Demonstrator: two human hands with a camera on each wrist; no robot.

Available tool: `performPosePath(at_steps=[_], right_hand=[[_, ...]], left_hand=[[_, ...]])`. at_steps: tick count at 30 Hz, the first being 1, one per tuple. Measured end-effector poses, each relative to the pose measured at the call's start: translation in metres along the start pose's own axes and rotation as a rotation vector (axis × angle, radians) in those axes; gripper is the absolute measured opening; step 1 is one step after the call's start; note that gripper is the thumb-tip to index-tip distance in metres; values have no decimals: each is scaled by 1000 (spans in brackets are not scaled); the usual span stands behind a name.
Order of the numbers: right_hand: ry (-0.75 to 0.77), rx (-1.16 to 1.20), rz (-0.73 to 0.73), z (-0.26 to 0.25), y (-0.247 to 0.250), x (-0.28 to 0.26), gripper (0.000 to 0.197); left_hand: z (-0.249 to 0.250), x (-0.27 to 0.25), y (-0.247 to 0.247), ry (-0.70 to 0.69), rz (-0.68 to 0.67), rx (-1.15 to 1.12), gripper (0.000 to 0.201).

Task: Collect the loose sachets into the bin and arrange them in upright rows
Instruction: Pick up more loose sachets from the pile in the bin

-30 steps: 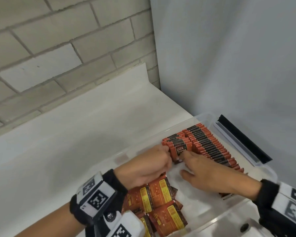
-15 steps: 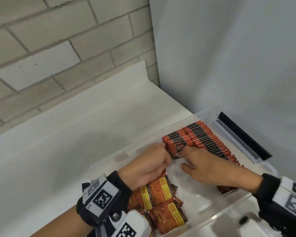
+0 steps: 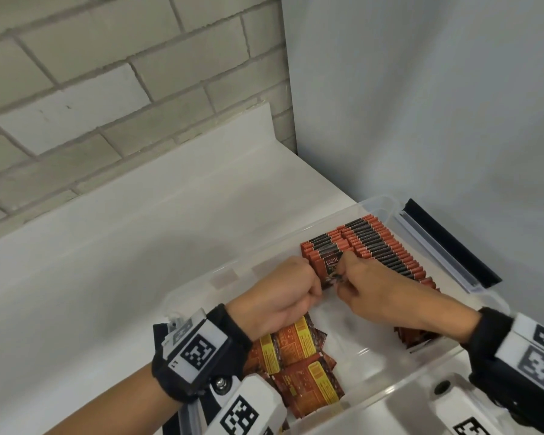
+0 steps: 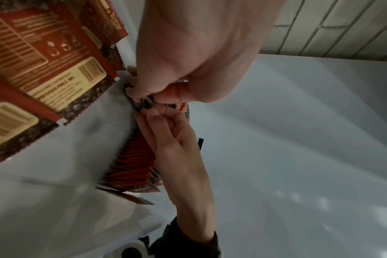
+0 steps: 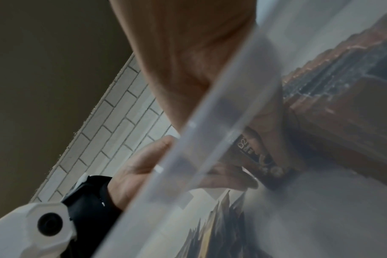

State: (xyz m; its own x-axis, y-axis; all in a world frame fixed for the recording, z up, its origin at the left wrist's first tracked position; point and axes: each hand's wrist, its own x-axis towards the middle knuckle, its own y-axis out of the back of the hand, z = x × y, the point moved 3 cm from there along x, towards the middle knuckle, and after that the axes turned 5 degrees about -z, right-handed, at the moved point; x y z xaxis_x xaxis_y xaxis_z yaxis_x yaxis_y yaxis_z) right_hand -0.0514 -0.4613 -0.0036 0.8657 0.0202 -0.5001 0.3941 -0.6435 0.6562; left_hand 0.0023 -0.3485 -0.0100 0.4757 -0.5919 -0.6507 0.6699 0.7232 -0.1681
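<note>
A clear plastic bin (image 3: 377, 204) stands on a white counter. Along its right side runs a long upright row of red and black sachets (image 3: 387, 246), with a shorter upright row (image 3: 322, 243) to its left. Both hands meet at the front sachet (image 3: 328, 266), marked D2X, of the short row. My left hand (image 3: 314, 287) pinches its left edge with curled fingers, as the left wrist view (image 4: 157, 90) also shows. My right hand (image 3: 343, 277) pinches its lower right edge. Loose sachets (image 3: 299, 365) lie flat in the bin's near left, partly under my left wrist.
A black latch (image 3: 453, 243) sits on the bin's far right rim. A brick wall stands behind the counter and a grey panel closes the right side. In the right wrist view the bin's near wall (image 5: 210, 131) crosses in front of the hand.
The right hand has crept up and closer to the left hand at the front sachet, its fingers now curled on it. The left hand has hardly moved.
</note>
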Motion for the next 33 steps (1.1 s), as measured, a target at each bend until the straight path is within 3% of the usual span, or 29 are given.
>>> performPosePath(at_steps=[5,7,11,13,15,18,21,23,26,29,33], right_hand=[[10,-1,-40,-1,0,-5,16],[27,-29,-49,-5,0,-8,21],[95,-13,-149,-19,-7,-15,39],[134,-21,-208,-27,-13,-17,51],[171,-76,-258,-35,-22,-17,62],[213,-126,-283,-40,-31,-16,62],[232,-135,-293,-41,-34,-19,33],[240,-148,-302,-40,-33,-22,25],[228,-141,-367,-39,-33,-27,42],[183,-158,-440,-36,-40,-27,46],[176,-137,-447,-32,-51,-26,28]], left_hand=[[9,-14,14,24,-22,50,42],[17,-25,27,34,-43,139,55],[31,-59,46,-41,-101,867,42],[29,-71,54,-38,-110,1185,62],[17,-80,57,71,-193,1329,79],[-6,-89,56,203,-308,1431,99],[-14,-89,57,173,-236,1480,105],[-16,-88,56,149,-207,1433,105],[-22,-87,53,147,-225,1367,106],[-29,-86,52,152,-239,1297,92],[-37,-83,55,130,-200,1245,73]])
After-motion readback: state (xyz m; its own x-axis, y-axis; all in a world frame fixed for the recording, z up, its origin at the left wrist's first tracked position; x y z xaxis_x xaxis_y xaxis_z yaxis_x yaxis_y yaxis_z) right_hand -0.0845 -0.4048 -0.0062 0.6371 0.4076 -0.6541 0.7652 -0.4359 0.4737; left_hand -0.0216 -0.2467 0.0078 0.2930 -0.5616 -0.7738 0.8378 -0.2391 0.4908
